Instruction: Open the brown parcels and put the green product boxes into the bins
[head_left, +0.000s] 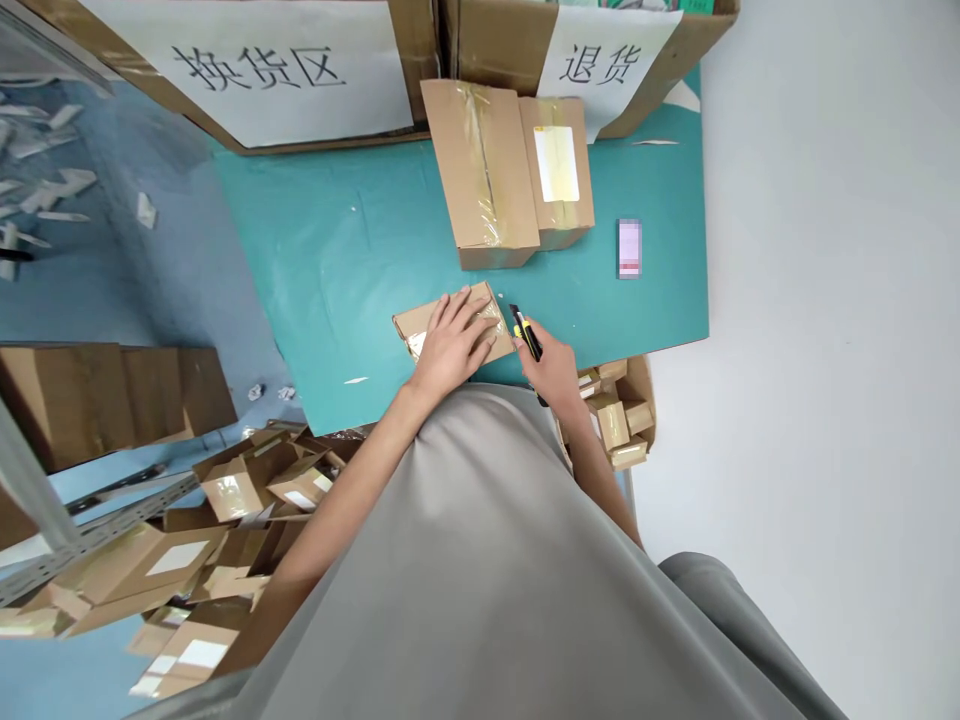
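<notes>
A small flat cardboard box (411,322) lies on the green table close to my body, with clear tape across its right part. My left hand (454,345) rests on top of it, fingers stretched out and slightly spread. In my right hand (551,365) is a black and yellow box cutter (527,335). Its blade end points up and away from me, just beside the right edge of the flat box. A white label on the box is partly covered by my left hand.
Two taped cartons (491,170) stand beyond the flat box. Large boxes with paper signs (262,75) line the table's (337,230) back. A phone-like pinkish item (629,249) lies at right. Piled cartons (180,560) fill the lower left; an open carton of small boxes (615,420) stands at right.
</notes>
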